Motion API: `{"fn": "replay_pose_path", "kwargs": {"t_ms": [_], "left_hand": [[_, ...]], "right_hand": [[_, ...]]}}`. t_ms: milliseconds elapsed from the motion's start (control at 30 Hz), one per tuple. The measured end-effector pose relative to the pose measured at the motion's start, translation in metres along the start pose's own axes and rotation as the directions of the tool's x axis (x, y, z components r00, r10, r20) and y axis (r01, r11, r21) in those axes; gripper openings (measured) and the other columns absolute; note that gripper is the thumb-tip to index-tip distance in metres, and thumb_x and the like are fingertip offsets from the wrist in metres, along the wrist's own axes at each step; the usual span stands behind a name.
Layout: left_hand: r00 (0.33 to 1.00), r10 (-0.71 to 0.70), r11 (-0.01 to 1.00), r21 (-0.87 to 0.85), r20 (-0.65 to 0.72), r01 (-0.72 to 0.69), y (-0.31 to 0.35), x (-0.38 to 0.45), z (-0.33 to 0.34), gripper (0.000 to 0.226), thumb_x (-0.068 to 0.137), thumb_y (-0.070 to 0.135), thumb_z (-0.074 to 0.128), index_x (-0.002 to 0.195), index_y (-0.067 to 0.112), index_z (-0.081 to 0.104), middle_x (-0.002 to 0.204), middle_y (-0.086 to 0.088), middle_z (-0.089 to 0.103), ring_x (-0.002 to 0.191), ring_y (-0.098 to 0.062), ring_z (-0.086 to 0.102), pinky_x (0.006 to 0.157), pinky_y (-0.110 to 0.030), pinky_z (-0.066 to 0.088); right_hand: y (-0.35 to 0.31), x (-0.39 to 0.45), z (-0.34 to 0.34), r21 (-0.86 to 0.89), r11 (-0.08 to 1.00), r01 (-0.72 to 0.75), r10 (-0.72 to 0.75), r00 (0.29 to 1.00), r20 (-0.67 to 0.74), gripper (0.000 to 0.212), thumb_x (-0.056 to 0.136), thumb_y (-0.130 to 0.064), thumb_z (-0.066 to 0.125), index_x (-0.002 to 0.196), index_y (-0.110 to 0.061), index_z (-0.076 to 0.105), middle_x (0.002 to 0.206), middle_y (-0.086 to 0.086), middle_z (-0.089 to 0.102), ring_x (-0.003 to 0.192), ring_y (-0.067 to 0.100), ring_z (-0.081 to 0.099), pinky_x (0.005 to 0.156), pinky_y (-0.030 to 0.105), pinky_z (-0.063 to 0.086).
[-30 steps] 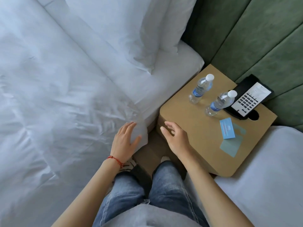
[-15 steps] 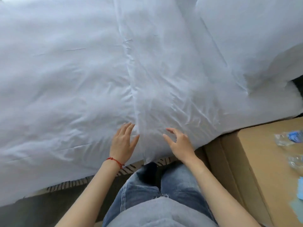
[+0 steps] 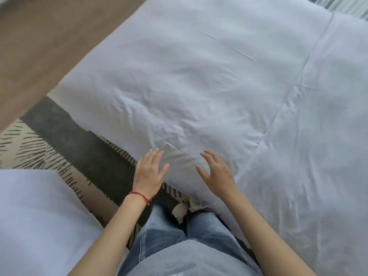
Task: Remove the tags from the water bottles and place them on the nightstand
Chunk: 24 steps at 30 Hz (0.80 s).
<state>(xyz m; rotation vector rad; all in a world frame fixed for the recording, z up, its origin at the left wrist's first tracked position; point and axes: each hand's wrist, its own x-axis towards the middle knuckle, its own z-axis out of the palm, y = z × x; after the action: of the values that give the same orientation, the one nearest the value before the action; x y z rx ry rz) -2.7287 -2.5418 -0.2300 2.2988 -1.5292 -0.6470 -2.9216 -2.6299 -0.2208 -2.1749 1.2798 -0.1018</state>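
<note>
Neither the water bottles, their tags nor the nightstand are in view. My left hand (image 3: 149, 173), with a red string at the wrist, is held out with straight fingers over the near edge of a white duvet (image 3: 229, 100) and holds nothing. My right hand (image 3: 218, 173) is spread beside it above the same edge, its fingers relaxed and apart, also empty. Whether either hand touches the duvet is unclear.
The white bed fills the middle and right. A second white bed (image 3: 39, 220) lies at the lower left. Between them runs a striped carpet (image 3: 39, 148) with a dark band. A brown surface (image 3: 39, 40) crosses the upper left. My jeans-clad legs (image 3: 179, 236) stand in the gap.
The view has swung left, away from the nightstand, bottles and phone, which have left the frame. Both hands stay open in front of me, now over the bed's edge.
</note>
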Motion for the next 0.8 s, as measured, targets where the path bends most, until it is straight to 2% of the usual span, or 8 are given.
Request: {"fn": "replay_pose_path", "kwargs": {"t_ms": [133, 233, 400, 533, 667, 800], "left_hand": [[0.987, -0.120, 0.993, -0.018, -0.102, 0.119, -0.018, -0.007, -0.015, 0.047, 0.092, 0.034, 0.045, 0.131, 0.008, 0.044, 0.140, -0.014, 0.045, 0.134, -0.028, 0.034, 0.109, -0.044, 0.027], [0.957, -0.230, 0.973, -0.057, -0.179, 0.224, -0.035, -0.019, -0.029, 0.050, 0.088, 0.035, 0.042, 0.128, 0.005, 0.047, 0.136, -0.017, 0.049, 0.131, -0.031, 0.038, 0.106, -0.048, 0.032], [0.891, -0.372, 0.928, -0.114, -0.260, 0.354, -0.086, -0.037, -0.052, 0.046, 0.089, 0.029, 0.048, 0.127, 0.004, 0.048, 0.136, -0.017, 0.049, 0.131, -0.032, 0.039, 0.105, -0.047, 0.034], [0.846, -0.447, 0.894, -0.154, -0.289, 0.420, -0.147, -0.032, -0.079, 0.050, 0.087, 0.033, 0.042, 0.128, 0.004, 0.047, 0.137, -0.016, 0.048, 0.132, -0.032, 0.037, 0.106, -0.045, 0.032], [0.835, -0.457, 0.890, -0.144, -0.307, 0.434, -0.219, -0.027, -0.120, 0.050, 0.087, 0.033, 0.043, 0.128, 0.004, 0.047, 0.136, -0.018, 0.048, 0.131, -0.034, 0.039, 0.104, -0.046, 0.035], [0.797, -0.501, 0.865, -0.167, -0.339, 0.473, -0.291, -0.028, -0.173, 0.052, 0.088, 0.037, 0.041, 0.127, 0.004, 0.048, 0.135, -0.019, 0.049, 0.128, -0.036, 0.042, 0.101, -0.049, 0.038]], "right_hand": [[-0.021, 0.040, -0.002, -0.063, 0.981, 0.183, -0.177, 0.981, 0.084, 0.047, 0.093, -0.037, 0.047, 0.135, -0.016, 0.043, 0.144, 0.003, 0.042, 0.131, 0.019, 0.039, 0.097, 0.034, 0.041], [-0.048, 0.066, 0.005, -0.077, 0.953, 0.293, -0.279, 0.948, 0.152, 0.047, 0.094, -0.038, 0.047, 0.136, -0.017, 0.041, 0.145, 0.002, 0.040, 0.133, 0.019, 0.036, 0.100, 0.034, 0.038], [-0.111, 0.102, 0.037, -0.072, 0.898, 0.435, -0.401, 0.874, 0.274, 0.049, 0.094, -0.042, 0.044, 0.137, -0.019, 0.039, 0.147, 0.002, 0.038, 0.135, 0.020, 0.035, 0.106, 0.036, 0.034], [-0.169, 0.135, 0.077, -0.082, 0.866, 0.492, -0.442, 0.833, 0.332, 0.051, 0.094, -0.045, 0.041, 0.138, -0.020, 0.038, 0.147, 0.001, 0.037, 0.135, 0.019, 0.034, 0.108, 0.036, 0.032], [-0.235, 0.165, 0.118, -0.079, 0.865, 0.495, -0.441, 0.827, 0.348, 0.051, 0.093, -0.046, 0.041, 0.137, -0.021, 0.038, 0.147, 0.001, 0.038, 0.134, 0.019, 0.035, 0.105, 0.036, 0.036], [-0.310, 0.194, 0.153, -0.051, 0.860, 0.507, -0.463, 0.819, 0.339, 0.050, 0.092, -0.046, 0.043, 0.136, -0.022, 0.040, 0.144, 0.001, 0.043, 0.132, 0.018, 0.039, 0.102, 0.034, 0.039]]}}
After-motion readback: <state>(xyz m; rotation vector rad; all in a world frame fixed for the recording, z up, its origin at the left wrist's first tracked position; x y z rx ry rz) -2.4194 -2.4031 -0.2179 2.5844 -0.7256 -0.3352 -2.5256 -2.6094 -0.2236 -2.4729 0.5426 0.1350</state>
